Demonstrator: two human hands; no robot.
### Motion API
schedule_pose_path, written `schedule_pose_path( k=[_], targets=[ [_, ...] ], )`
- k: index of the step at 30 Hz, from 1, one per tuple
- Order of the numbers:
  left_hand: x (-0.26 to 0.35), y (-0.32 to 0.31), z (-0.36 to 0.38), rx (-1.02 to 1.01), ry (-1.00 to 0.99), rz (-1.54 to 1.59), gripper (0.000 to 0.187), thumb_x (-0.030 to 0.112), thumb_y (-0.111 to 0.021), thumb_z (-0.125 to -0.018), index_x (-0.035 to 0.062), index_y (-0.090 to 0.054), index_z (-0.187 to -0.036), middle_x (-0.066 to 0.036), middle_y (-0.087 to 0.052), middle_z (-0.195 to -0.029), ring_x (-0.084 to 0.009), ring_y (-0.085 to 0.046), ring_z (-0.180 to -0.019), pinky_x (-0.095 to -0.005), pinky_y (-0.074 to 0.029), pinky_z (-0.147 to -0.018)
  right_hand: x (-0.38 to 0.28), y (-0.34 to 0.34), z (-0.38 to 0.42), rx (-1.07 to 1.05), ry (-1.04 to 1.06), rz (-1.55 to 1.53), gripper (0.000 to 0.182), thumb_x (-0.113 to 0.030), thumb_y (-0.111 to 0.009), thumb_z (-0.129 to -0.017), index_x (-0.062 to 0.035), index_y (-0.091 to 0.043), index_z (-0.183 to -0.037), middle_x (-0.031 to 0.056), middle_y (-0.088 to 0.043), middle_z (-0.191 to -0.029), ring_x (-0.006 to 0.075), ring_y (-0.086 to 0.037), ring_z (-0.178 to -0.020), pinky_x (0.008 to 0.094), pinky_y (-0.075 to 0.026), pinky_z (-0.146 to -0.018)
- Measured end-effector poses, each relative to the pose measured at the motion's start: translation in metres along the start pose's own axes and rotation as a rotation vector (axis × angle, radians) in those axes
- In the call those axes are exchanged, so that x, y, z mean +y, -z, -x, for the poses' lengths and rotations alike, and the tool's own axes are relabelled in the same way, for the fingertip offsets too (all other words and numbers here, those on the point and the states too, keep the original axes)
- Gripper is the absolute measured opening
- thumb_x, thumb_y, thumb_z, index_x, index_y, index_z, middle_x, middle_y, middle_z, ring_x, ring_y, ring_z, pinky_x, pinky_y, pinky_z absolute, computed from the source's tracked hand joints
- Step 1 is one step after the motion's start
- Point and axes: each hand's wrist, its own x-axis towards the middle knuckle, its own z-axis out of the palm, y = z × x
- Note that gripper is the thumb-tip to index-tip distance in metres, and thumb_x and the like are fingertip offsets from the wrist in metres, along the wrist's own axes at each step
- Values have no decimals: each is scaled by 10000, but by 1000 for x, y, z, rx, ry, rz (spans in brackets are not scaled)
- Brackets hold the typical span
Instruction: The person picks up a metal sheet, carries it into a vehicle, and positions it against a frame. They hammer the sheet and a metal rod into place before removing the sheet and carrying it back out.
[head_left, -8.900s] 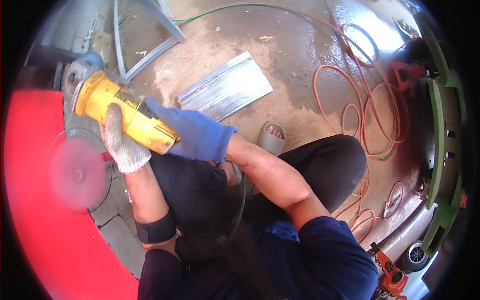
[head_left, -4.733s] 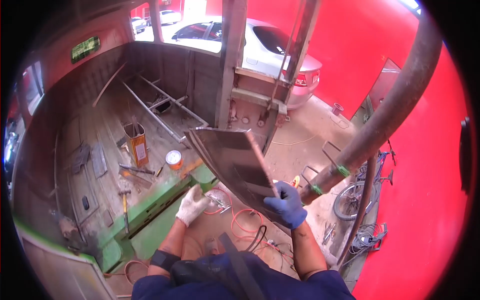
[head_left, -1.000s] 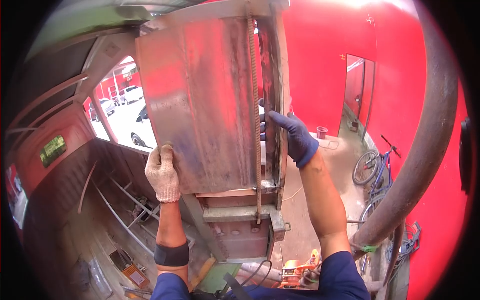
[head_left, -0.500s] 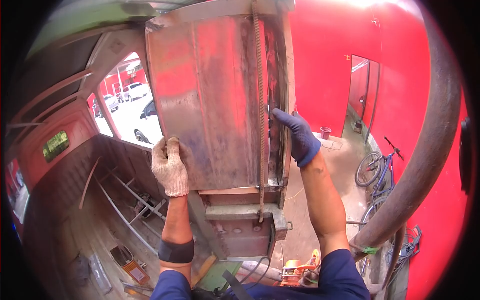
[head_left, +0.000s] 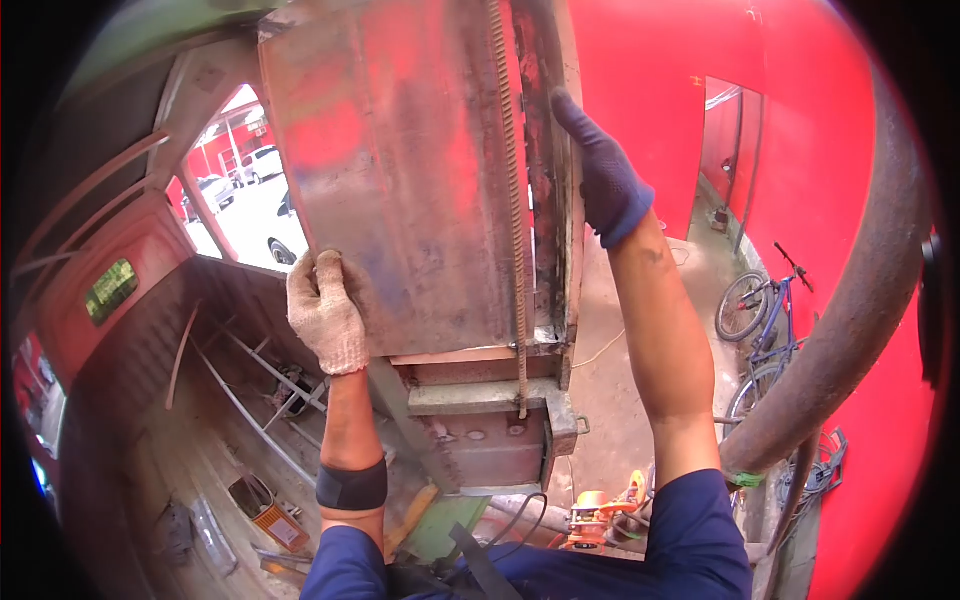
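Note:
A tall, worn metal sheet (head_left: 400, 200) with reddish patches stands upright in front of me. A ribbed steel bar (head_left: 507, 150) runs vertically across its right side. My left hand (head_left: 330, 315), in a whitish knit glove, pinches the sheet's lower left edge, thumb on the front face. My right hand (head_left: 612, 185), in a blue glove, grips the metal post (head_left: 572, 250) along the right side; its thumb lies upward over the front and its other fingers are mostly hidden. Below the sheet is a box-like metal ledge (head_left: 480, 400).
On the right a thick curved pipe (head_left: 850, 350) crosses in front of a bicycle (head_left: 765, 310) and a red wall. An orange tool (head_left: 595, 520) lies low near my right arm. At left, metal strips and an open tin (head_left: 270, 510) lie on the vehicle's floor.
My right hand has moved up along the post. My left hand keeps its pinch on the sheet's edge, and the sheet sits slightly higher and further left in view.

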Motion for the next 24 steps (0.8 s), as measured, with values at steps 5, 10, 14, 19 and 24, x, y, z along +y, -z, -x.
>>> schedule_pose_path(
  k=[5, 10, 14, 19, 24],
  targets=[
    [-3, -3, -2, 43, -91, -136, 219, 176, -689, -980, -15, -686, -1085, -34, -687, -930, -95, -608, -845, -256, -501, -762, 0, -34, 9, 113, 117, 54, 612, -529, -595, -1000, -14, -609, -1330, 55, -675, -1112, 127, -622, -930, 272, -526, -779],
    [-8, -4, -5, 44, -173, -83, 220, 155, -703, -963, -28, -696, -1084, -46, -688, -938, -125, -622, -837, -279, -514, -776, 4, -14, 2, 64, 140, 80, 604, -534, -648, -965, -4, -633, -1253, 61, -680, -1073, 151, -626, -919, 290, -525, -802],
    [-4, -6, -2, 85, -147, -150, 232, 174, -690, -978, -32, -692, -1084, -54, -685, -936, -132, -619, -839, -284, -515, -783, 5, -7, -3, 87, 137, 210, 586, -533, -722, -912, -7, -654, -1160, 61, -682, -1014, 150, -631, -885, 291, -522, -783],
    [1, -5, 4, -12, -129, -183, 278, 215, -670, -999, -30, -664, -1132, -50, -690, -999, -141, -635, -904, -279, -523, -812, 7, -11, -3, 106, 165, 226, 475, -490, -694, -948, -22, -689, -1032, 47, -677, -820, 125, -625, -634, 263, -520, -587],
    [2, 9, 13, -96, -242, -480, 550, 303, -776, -914, -60, -585, -1280, -117, -630, -1200, -220, -575, -1142, -355, -425, -1038, 4, -5, -11, 98, 211, 311, 517, -489, -743, -910, -7, -681, -1087, 62, -647, -914, 171, -625, -819, 317, -505, -737]
  ],
)
